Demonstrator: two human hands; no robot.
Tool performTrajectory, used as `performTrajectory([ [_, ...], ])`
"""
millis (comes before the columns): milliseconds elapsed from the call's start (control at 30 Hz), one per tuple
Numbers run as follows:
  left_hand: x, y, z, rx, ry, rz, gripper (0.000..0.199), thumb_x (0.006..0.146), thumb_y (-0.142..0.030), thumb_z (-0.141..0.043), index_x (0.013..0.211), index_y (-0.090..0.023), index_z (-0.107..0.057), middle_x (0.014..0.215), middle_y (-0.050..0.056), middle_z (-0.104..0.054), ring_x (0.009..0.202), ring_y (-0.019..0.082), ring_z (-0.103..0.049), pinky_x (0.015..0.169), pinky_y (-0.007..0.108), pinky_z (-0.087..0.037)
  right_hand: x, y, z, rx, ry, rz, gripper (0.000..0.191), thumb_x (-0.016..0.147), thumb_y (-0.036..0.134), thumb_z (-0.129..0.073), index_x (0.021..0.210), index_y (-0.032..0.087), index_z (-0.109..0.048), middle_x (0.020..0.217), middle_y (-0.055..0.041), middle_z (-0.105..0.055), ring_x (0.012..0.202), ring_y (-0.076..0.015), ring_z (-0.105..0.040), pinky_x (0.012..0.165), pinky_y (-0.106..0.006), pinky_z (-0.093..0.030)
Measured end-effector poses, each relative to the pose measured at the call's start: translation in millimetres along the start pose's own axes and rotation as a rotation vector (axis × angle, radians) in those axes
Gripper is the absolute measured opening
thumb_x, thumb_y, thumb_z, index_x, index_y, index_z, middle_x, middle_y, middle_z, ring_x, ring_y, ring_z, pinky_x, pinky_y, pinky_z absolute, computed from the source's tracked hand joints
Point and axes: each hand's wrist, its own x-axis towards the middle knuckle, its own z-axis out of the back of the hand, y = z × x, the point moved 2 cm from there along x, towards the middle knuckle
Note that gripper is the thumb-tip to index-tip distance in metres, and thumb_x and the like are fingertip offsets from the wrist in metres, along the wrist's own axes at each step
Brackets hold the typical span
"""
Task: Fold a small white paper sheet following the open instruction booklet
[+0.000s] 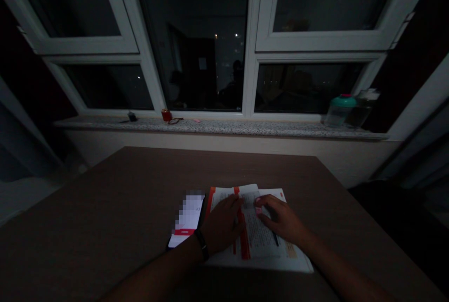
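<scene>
An open book (261, 241) with red and white pages lies on the dark table. My left hand (224, 222), with a black band at the wrist, rests flat on the left part of the book, fingers stretched out. My right hand (278, 215) is curled over the right page, thumb and fingers round a small pink object (258, 209). Below the right hand a dark pen-like thing (276, 239) lies on the page. Just left of my left hand is a phone (187, 215) with a lit screen, partly blurred out.
The brown table (140, 180) reaches toward a stone windowsill (217, 126). On the sill stand a small red jar (166, 115), a dark little bottle (132, 116), glasses (175, 120) and a teal-lidded container (340, 109). Dark windows rise behind.
</scene>
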Motion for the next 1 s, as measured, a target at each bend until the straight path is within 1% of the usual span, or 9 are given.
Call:
performTrajectory([
  [133, 6.4, 3.4, 0.8, -0.017, 0.08, -0.023, 0.061, 0.09, -0.021, -0.056, 0.147, -0.014, -0.033, 0.154, 0.016, -0.034, 0.142, 0.029, -0.032, 0.116, 0.047, -0.032, 0.9, 3.1, -0.9, -0.039, 0.003, -0.011, 0.015, 0.091, 0.021, -0.056, 0.106, 0.024, -0.059, 0.108, -0.0062, -0.065, 0.104, -0.0217, -0.061, 0.093, -0.037, -0.048],
  [267, 9.0, 5.0, -1.6, -0.039, 0.09, -0.078, 0.062, 0.092, -0.021, -0.053, 0.149, -0.013, -0.029, 0.157, 0.017, -0.027, 0.145, 0.028, -0.024, 0.118, 0.047, -0.027, 0.7, 1.2, -2.2, -0.066, 0.007, -0.007, 0.016, 0.091, 0.021, -0.056, 0.106, 0.024, -0.059, 0.107, -0.006, -0.065, 0.103, -0.0217, -0.061, 0.092, -0.037, -0.048],
  [333, 8.8, 5.5, -2.8, -0.055, 0.066, -0.067, 0.063, 0.092, -0.025, -0.055, 0.148, -0.015, -0.03, 0.156, 0.017, -0.029, 0.144, 0.029, -0.026, 0.117, 0.048, -0.029, 0.1, -0.7, -2.6, -0.076, 0.009, -0.004, 0.017, 0.09, 0.021, -0.056, 0.107, 0.024, -0.059, 0.108, -0.0062, -0.065, 0.103, -0.0218, -0.061, 0.091, -0.037, -0.048],
  [467, 8.1, 5.2, -1.5, -0.05, -0.008, -0.016, 0.056, 0.09, -0.027, -0.058, 0.143, -0.019, -0.039, 0.148, 0.014, -0.041, 0.138, 0.03, -0.036, 0.113, 0.051, -0.034, -0.6, -1.5, -2.0, -0.096, 0.013, -0.002, 0.018, 0.091, 0.021, -0.056, 0.108, 0.024, -0.058, 0.109, -0.0064, -0.065, 0.104, -0.0218, -0.061, 0.092, -0.037, -0.048],
  [567, 7.7, 5.2, 1.1, -0.047, -0.026, -0.03, 0.052, 0.089, -0.026, -0.06, 0.139, -0.021, -0.044, 0.143, 0.012, -0.046, 0.135, 0.031, -0.039, 0.111, 0.052, -0.036, -0.3, 1.1, -1.9, -0.117, 0.026, -0.003, 0.018, 0.09, 0.021, -0.057, 0.108, 0.024, -0.058, 0.109, -0.0061, -0.065, 0.104, -0.0218, -0.06, 0.091, -0.036, -0.048],
  [700, 6.2, 9.2, 1.8, -0.013, 0.011, -0.055, 0.051, 0.089, -0.028, -0.062, 0.138, -0.022, -0.046, 0.145, 0.012, -0.045, 0.135, 0.031, -0.037, 0.111, 0.052, -0.036, 0.8, 5.0, -3.7, -0.142, 0.027, 0.009, 0.018, 0.091, 0.021, -0.056, 0.109, 0.024, -0.059, 0.109, -0.0063, -0.065, 0.105, -0.0218, -0.06, 0.092, -0.036, -0.047],
  [800, 4.7, 12.9, 0.8, 0.013, 0.032, -0.069, 0.053, 0.092, -0.031, -0.06, 0.141, -0.023, -0.044, 0.148, 0.012, -0.042, 0.138, 0.031, -0.034, 0.112, 0.052, -0.034, 1.5, 5.8, -5.2, -0.15, 0.025, 0.008, 0.019, 0.091, 0.021, -0.055, 0.109, 0.024, -0.059, 0.108, -0.0064, -0.065, 0.105, -0.0222, -0.06, 0.092, -0.036, -0.046],
  [933, 4.1, 15.6, 1.0, 0.021, 0.053, -0.064, 0.064, 0.088, -0.043, -0.065, 0.144, -0.023, -0.04, 0.15, 0.012, -0.04, 0.139, 0.033, -0.033, 0.112, 0.053, -0.033, 1.7, 4.9, -5.5, -0.133, 0.028, -0.006, 0.02, 0.089, 0.022, -0.057, 0.109, 0.024, -0.059, 0.106, -0.0059, -0.064, 0.102, -0.0225, -0.06, 0.09, -0.036, -0.047],
  [1000, 4.5, 15.7, 1.8, 0.021, 0.07, -0.06, 0.068, 0.087, -0.049, -0.066, 0.145, -0.022, -0.04, 0.151, 0.013, -0.039, 0.139, 0.034, -0.032, 0.112, 0.054, -0.032, 1.8, 4.2, -4.8, -0.095, -0.004, -0.023, 0.019, 0.088, 0.023, -0.059, 0.107, 0.024, -0.059, 0.105, -0.0056, -0.064, 0.101, -0.0225, -0.06, 0.089, -0.036, -0.047],
])
